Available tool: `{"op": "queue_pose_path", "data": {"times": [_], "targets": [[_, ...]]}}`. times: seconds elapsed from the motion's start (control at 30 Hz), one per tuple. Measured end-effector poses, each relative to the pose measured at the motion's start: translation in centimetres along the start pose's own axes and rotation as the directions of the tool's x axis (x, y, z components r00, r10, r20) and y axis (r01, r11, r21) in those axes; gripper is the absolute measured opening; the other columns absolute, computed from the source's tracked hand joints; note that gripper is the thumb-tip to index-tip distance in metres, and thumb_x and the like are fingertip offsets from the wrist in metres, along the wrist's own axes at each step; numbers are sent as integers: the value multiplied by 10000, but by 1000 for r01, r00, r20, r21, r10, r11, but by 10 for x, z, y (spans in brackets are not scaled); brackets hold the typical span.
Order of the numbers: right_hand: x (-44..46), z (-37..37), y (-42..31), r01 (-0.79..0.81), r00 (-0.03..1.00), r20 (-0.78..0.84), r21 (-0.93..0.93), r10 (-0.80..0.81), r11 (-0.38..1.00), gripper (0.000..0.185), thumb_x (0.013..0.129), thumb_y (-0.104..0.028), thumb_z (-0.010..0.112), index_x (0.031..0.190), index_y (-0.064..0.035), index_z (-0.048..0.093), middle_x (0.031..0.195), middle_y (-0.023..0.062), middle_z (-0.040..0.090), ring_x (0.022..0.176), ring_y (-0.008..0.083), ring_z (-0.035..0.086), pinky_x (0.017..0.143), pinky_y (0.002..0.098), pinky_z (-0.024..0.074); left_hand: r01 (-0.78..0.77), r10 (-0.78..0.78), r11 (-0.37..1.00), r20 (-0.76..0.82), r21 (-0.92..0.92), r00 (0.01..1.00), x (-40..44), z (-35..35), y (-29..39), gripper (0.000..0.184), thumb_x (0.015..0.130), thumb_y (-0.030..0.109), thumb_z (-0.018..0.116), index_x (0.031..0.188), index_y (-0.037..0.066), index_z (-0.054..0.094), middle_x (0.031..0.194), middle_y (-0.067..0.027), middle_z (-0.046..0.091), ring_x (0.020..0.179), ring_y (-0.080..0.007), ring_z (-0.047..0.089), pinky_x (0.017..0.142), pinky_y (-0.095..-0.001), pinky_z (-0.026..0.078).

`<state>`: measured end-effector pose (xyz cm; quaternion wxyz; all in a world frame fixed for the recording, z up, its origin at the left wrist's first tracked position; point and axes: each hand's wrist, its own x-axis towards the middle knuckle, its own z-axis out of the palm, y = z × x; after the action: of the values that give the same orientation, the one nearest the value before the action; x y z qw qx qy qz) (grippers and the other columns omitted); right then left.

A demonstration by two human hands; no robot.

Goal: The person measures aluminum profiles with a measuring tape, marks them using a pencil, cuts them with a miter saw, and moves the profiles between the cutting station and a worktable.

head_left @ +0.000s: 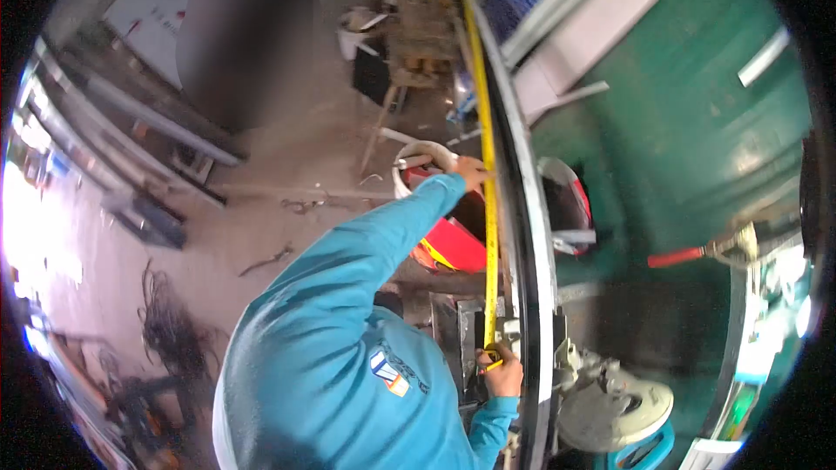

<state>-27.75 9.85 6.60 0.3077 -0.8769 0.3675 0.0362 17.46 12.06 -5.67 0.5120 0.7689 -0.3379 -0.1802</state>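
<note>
A yellow tape measure blade (488, 218) runs lengthwise along a long, pale metal bar (533, 235). Well along the blade, my left hand (472, 174) pinches it at its edge, the arm stretched out over a white bucket (407, 157). Closer to the saw, my right hand (503, 374) is closed around a thin yellow pencil (493, 365) beside the near end of the blade. Whether the right fingers also touch the tape cannot be made out. Both sleeves are teal.
A miter saw (616, 413) with a pale round guard stands right of the bar. Red containers sit under and beside the bar. Pale panels (592, 26) lie on the green surface (679, 122), near a red-handled tool (677, 257). Cables (165, 313) and metal profiles (157, 135) lie left.
</note>
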Motion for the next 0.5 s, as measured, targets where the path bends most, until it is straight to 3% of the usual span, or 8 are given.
{"op": "queue_pose_path", "data": {"times": [0.13,0.17,0.2,0.23,0.3,0.33,0.4,0.5], "targets": [[4,2,4,-35,982,185,348,-32,937,467,759,-302,771,1041,52,656,838,82,677,694,136,605,630,301,510,213,-196,973,172,-86,965,-30,11,3,328,821,292,625,1032,48,689,868,-104,709,707,-199,680,645,-378,553],[7,6,14,-11,979,197,299,-50,954,488,776,-336,750,1049,56,651,843,96,680,726,158,614,659,309,519,140,-131,987,104,-85,986,-36,30,-17,351,819,320,636,1025,41,692,845,-83,712,659,-178,672,616,-360,554],[14,12,30,15,977,204,256,-69,966,512,794,-370,730,1058,60,647,848,110,683,758,179,622,689,316,527,313,-270,919,196,-239,943,-72,11,18,358,792,313,649,1025,45,697,842,-77,716,672,-168,674,645,-341,558],[29,22,63,45,970,217,296,-113,954,497,812,-351,700,1094,53,631,859,119,675,708,176,611,667,297,507,242,-172,897,212,-369,962,-94,7,13,316,797,279,634,1008,55,704,835,-68,716,658,-161,668,644,-326,556],[51,30,100,80,950,261,324,-171,943,478,833,-323,667,1151,30,607,901,136,661,694,181,599,671,286,482,158,-125,967,169,-198,978,-137,5,1,250,823,219,589,950,36,702,768,-64,697,663,-158,657,642,-331,549],[54,31,97,73,939,304,283,-162,956,474,836,-315,663,1171,14,599,932,145,655,730,189,598,698,296,477,223,-192,949,155,-221,969,-158,8,-10,203,810,208,593,824,30,690,684,-45,660,631,-144,627,631,-340,525],[52,26,87,60,919,368,212,-137,975,471,841,-300,655,1211,-19,583,993,161,644,803,205,595,753,315,467,188,-187,982,74,5,979,-201,14,-60,250,785,245,620,680,19,609,681,-70,629,627,-160,590,623,-358,485],[55,15,85,73,889,441,133,-124,989,480,848,-277,643,1272,-67,560,1084,185,627,912,230,592,834,344,452,266,-256,962,-126,64,958,-312,-45,-23,274,789,319,625,781,49,673,764,-102,672,720,-195,640,662,-379,505]]}}
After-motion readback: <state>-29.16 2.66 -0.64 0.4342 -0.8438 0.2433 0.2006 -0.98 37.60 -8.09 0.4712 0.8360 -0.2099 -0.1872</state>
